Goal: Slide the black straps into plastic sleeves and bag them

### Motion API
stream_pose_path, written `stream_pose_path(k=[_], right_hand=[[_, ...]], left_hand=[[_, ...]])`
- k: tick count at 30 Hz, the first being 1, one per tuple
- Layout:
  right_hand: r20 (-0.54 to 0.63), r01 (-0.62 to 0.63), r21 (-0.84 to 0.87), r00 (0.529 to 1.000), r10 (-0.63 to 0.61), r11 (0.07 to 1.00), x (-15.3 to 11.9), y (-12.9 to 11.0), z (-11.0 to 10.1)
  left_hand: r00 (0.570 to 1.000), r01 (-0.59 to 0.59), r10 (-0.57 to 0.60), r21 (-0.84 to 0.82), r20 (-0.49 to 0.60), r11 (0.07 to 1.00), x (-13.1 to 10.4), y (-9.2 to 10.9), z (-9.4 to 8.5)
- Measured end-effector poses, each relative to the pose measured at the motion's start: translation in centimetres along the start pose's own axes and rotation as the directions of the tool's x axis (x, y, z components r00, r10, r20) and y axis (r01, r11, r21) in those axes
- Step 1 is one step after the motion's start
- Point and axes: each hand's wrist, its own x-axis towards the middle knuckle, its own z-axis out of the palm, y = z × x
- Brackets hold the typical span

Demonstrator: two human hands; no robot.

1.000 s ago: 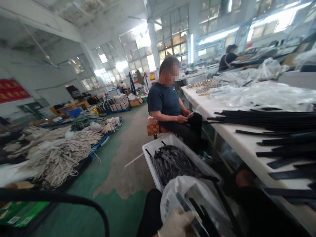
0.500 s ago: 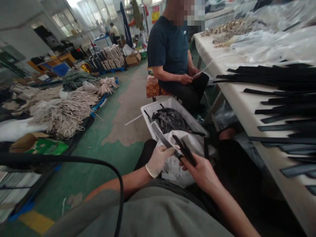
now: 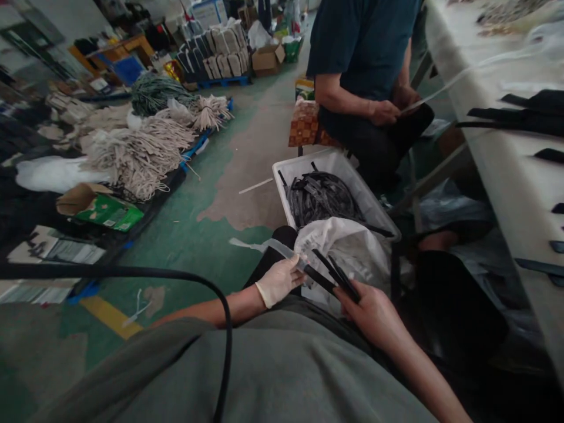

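My left hand [image 3: 278, 283], in a pale glove, pinches a translucent plastic sleeve [image 3: 282, 249]. The sleeve's loose end trails out to the left above my knee. Its other end meets a black strip [image 3: 321, 278]; whether it still surrounds the tip I cannot tell. Bare, my right hand [image 3: 372, 308] is closed around that strip and a few more black strips [image 3: 337, 269], which fan out up and left. Beneath both hands, a white plastic bag [image 3: 348, 238] lies in my lap.
A white crate [image 3: 278, 176] of dark strips stands ahead. Beyond it sits a person [image 3: 356, 64] holding a thin pale strip. The table [image 3: 497, 158] at right carries black strips. Bundled cords [image 3: 136, 153] lie at left. A black cable [image 3: 176, 276] crosses the near view.
The translucent sleeve has slid left along the black strip, baring more of it, and now trails limp. My hands are slightly further apart. The view has turned down and left.
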Motion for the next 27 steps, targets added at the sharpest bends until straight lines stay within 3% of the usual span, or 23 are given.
stream_pose_path(k=[4, 9, 14, 17, 19, 24, 27], right_hand=[[0.021, -0.003, -0.004, 1.000, 0.004, 1.000, 1.4, -1.1, 0.3], [0.035, -0.004, 0.070, 0.999, 0.002, 0.998, 0.6, 0.1, -0.7], [-0.007, -0.043, 0.051, 0.999, 0.043, 0.998, 0.5, 0.6, -0.7], [0.000, -0.044, 0.141, 0.999, 0.044, 0.989, 0.4, 0.8, -0.6], [-0.006, -0.046, 0.112, 0.999, 0.047, 0.993, 0.2, 1.0, -0.8], [-0.038, -0.040, 0.060, 0.998, 0.043, 0.997, 0.5, 0.2, -0.7], [-0.007, -0.031, 0.119, 0.999, 0.032, 0.992, 0.7, 0.1, -0.7]], left_hand=[[0.993, 0.005, -0.010, 0.041, 0.116, 0.999, 0.5, -1.1, 1.1], [0.992, -0.119, 0.118, 0.017, 0.054, 0.993, 0.9, 0.7, 1.5], [0.989, -0.028, 0.021, 0.051, 0.146, 0.998, 0.6, -0.6, 2.2], [0.986, -0.085, 0.077, 0.047, 0.149, 0.995, 0.8, -0.8, 2.7], [0.982, -0.127, 0.119, 0.042, 0.145, 0.991, 0.8, -0.6, 2.8], [0.985, -0.033, 0.018, 0.089, 0.170, 0.995, 0.2, -1.3, 3.1], [0.985, -0.065, 0.050, 0.084, 0.168, 0.994, 0.3, -1.0, 3.1]])
